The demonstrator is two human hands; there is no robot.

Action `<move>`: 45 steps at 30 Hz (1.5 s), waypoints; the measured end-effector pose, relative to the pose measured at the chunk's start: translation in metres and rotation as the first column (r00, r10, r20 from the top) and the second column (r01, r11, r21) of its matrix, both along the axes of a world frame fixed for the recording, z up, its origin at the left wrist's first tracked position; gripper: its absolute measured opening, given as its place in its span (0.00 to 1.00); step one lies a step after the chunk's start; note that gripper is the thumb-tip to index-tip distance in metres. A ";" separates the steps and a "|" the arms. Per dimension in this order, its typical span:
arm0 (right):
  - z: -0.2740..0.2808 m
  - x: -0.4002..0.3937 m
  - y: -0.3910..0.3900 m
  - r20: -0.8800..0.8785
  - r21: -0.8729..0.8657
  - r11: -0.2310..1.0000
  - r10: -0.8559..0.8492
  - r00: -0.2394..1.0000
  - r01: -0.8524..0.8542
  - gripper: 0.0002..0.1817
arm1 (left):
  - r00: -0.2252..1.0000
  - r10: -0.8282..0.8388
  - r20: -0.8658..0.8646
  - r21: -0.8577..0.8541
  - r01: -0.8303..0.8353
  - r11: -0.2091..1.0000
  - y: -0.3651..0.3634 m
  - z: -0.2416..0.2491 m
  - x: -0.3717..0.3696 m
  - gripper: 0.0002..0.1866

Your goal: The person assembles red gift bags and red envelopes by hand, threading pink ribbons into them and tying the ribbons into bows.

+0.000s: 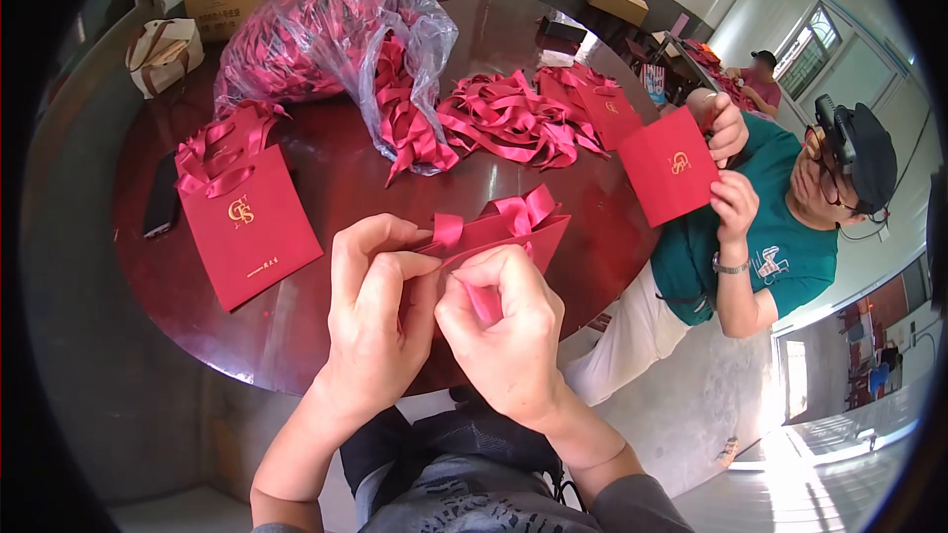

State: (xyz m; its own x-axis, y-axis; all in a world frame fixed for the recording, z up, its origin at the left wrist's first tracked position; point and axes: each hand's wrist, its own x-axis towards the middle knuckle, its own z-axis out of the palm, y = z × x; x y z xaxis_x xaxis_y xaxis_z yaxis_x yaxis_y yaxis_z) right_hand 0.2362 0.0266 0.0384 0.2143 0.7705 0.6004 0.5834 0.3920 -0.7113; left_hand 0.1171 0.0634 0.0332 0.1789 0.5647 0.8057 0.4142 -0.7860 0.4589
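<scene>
A red paper gift bag (548, 237) is held in front of me, its open top tilted up and a pink ribbon loop (528, 212) standing above the rim. My left hand (380, 311) is closed on the bag's near left edge, thumb and fingers pinched together. Close beside it, my right hand (509, 331) pinches at the same edge. A length of pink ribbon (484, 302) shows through the curl of its fingers. My fingers hide the exact spot where the ribbon meets the bag.
Red bags with ribbon handles (252, 222) lie left, by a dark phone (161, 195). A plastic sack of ribbons (296, 49) spills toward a ribbon pile (513, 123) on the round table (385, 202). At right, a co-worker (780, 188) holds another red bag (670, 168).
</scene>
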 end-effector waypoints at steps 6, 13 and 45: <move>-0.007 -0.003 0.005 0.043 0.144 0.989 0.041 0.998 -0.046 0.10 | 0.999 -0.032 -0.014 0.002 0.032 0.999 0.001 0.000 -0.003 0.11; -0.021 0.008 0.005 -0.112 0.126 0.975 0.197 0.974 -0.183 0.08 | 0.999 -0.045 -0.014 -0.069 0.044 0.997 0.001 0.002 -0.004 0.11; 0.015 0.044 0.021 0.484 -0.028 0.965 0.240 0.842 -0.259 0.13 | 0.959 -0.283 -0.017 -0.294 0.265 0.918 0.008 0.010 -0.014 0.05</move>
